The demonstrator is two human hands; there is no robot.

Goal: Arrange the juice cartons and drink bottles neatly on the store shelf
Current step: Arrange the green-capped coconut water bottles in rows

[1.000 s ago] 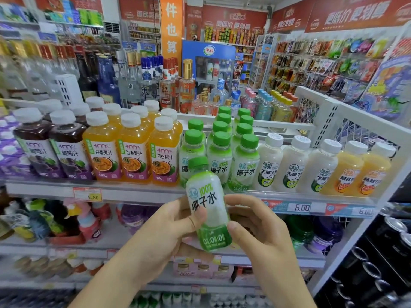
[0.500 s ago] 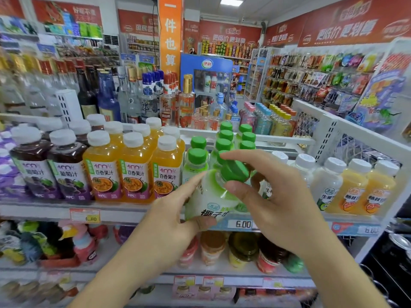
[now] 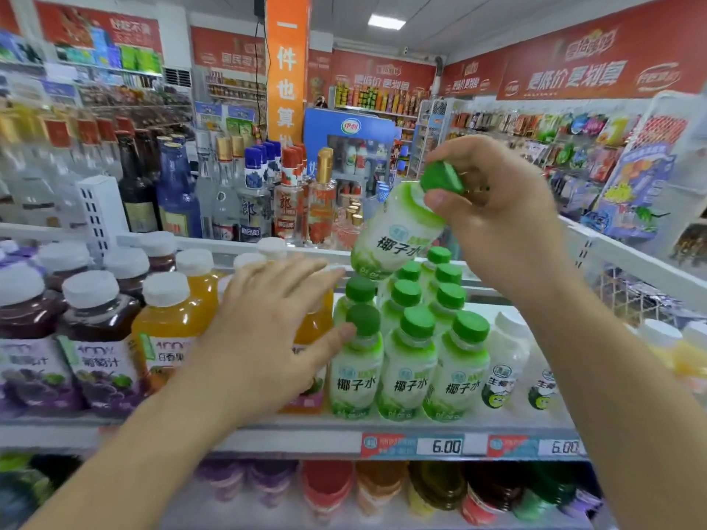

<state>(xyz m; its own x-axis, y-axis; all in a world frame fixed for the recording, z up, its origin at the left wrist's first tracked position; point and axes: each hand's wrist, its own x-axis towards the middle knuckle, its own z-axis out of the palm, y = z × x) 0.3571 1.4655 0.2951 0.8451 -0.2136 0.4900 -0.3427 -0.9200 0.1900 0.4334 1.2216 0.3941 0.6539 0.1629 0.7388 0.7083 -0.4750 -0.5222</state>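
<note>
Right hand (image 3: 509, 219) grips a coconut water bottle (image 3: 398, 227) by its green cap, tilted above the shelf's (image 3: 306, 439) green-capped rows (image 3: 413, 338). Left hand (image 3: 267, 338) is spread flat, thumb touching a front bottle (image 3: 357, 361), covering orange juice bottles (image 3: 172, 327).

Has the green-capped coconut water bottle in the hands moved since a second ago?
Yes. The green-capped coconut water bottle has gone up: it was below the white shelf edge then, and the right hand now holds it tilted above the shelved bottles.
</note>
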